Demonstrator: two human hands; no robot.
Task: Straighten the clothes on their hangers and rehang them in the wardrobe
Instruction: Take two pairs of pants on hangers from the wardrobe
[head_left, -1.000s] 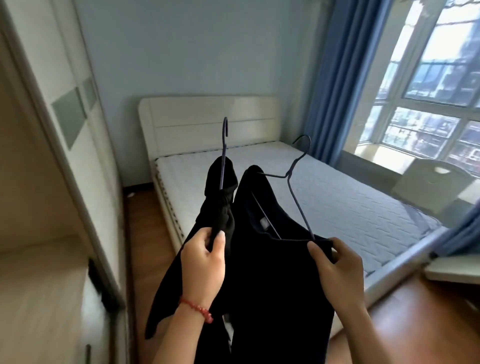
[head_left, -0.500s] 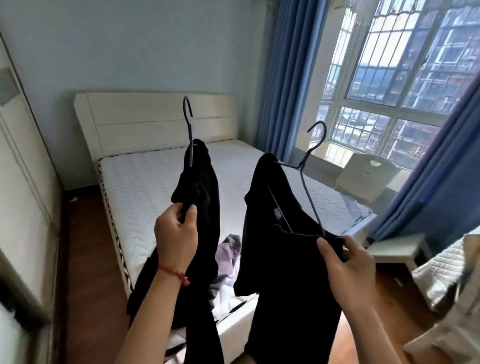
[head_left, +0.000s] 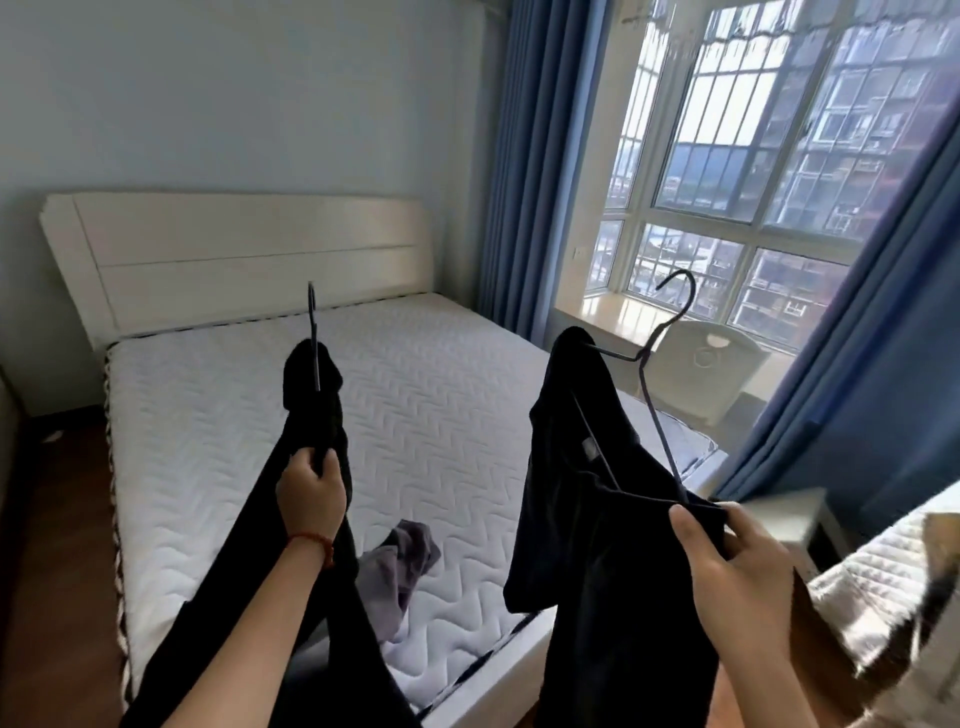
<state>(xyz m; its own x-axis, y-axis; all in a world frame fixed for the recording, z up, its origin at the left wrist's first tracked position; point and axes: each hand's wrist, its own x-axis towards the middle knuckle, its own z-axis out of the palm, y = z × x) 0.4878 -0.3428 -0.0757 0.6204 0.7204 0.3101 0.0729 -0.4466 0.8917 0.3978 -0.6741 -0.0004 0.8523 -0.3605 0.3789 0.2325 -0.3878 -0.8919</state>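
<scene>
I hold two black garments up over the bed. My left hand (head_left: 310, 491) grips a black garment (head_left: 311, 410) bunched on a thin dark wire hanger (head_left: 313, 332) whose hook points upward. My right hand (head_left: 727, 566) pinches the lower corner of a second wire hanger (head_left: 655, 384), tilted with its hook toward the window. A second black garment (head_left: 587, 509) hangs crookedly from it, slid to one side. The wardrobe is out of view.
A white bed (head_left: 426, 395) with a bare quilted mattress fills the middle; a grey crumpled cloth (head_left: 400, 558) lies near its foot. Blue curtains (head_left: 540, 156) frame a large window at right. A white chair (head_left: 701, 371) and a small white table (head_left: 784, 514) stand by the window.
My view has swung right, away from the wardrobe toward the window. Both hands have spread apart, separating the two garments, and the grey cloth on the bed has come into sight.
</scene>
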